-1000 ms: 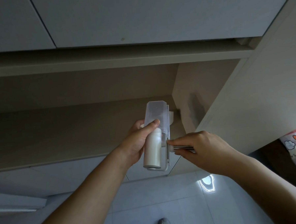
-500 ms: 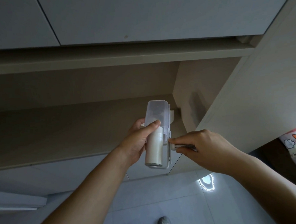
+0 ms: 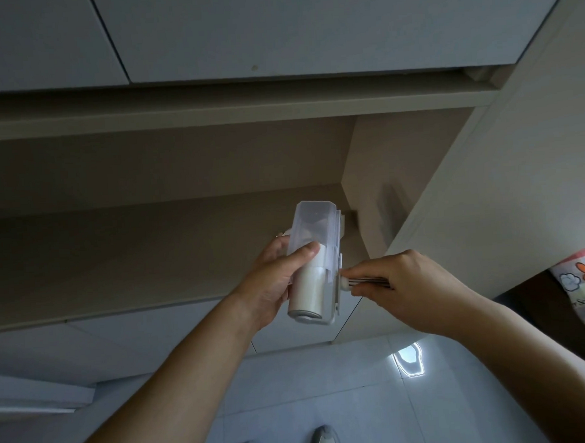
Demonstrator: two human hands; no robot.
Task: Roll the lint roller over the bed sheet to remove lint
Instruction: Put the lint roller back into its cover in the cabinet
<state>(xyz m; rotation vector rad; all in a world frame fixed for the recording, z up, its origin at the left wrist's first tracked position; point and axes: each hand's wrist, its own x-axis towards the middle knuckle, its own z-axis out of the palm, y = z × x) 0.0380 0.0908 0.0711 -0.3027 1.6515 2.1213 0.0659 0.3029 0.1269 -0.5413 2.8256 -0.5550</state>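
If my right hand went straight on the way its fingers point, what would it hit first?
Probably the lint roller, whose clear cover sits right before the right hand; the left hand grips it beyond.

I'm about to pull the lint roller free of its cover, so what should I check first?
1. Left hand grips the clear cover: ok.
2. Right hand holds the dark handle: ok.
3. White roll free of the cover: not ok, it sits inside.
4. Bed sheet in view: not ok, only the cabinet shelf and floor tiles show.
5. Sticky surface clean: cannot tell.
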